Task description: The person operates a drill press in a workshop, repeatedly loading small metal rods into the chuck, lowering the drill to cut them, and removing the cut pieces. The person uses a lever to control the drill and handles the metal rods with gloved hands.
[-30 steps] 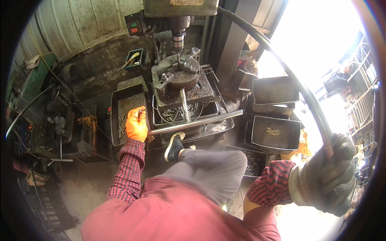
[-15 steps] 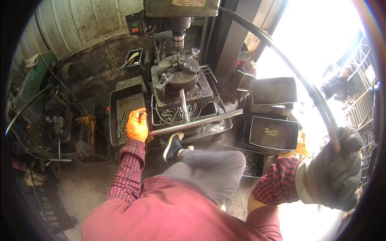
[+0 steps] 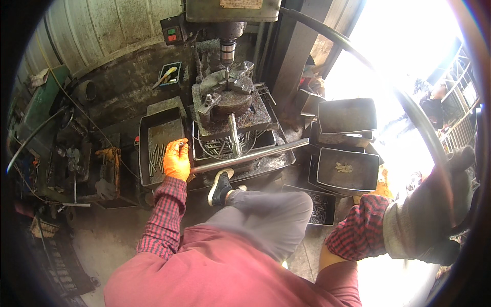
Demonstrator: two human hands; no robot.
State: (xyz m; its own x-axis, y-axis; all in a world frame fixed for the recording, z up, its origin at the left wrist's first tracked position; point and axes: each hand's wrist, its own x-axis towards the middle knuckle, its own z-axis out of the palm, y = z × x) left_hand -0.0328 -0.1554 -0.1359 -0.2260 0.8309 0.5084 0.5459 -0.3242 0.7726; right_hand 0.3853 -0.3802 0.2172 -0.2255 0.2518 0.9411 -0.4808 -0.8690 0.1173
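In front of a drill press (image 3: 232, 10), the left hand (image 3: 177, 160), in an orange glove, is raised at the near right side of a tray (image 3: 141, 133) holding slim metal pins (image 3: 155, 159); its fingers are curled in toward the thumb, though whether they pinch a small part I cannot tell; just beside that glove starts a bright metal rod (image 3: 255, 156), slanting up to the right below the fixture (image 3: 231, 105); the right hand (image 3: 427, 215), in a grey glove, is far out to the right against a long curved lever (image 3: 330, 33), which arcs down from beside the press head; whether its fingers wrap that lever I cannot tell; the chuck (image 3: 227, 51) stands over the fixture, its bit pointing down; to the right are stacked metal trays (image 3: 348, 113), one bearing a pale item (image 3: 344, 168).
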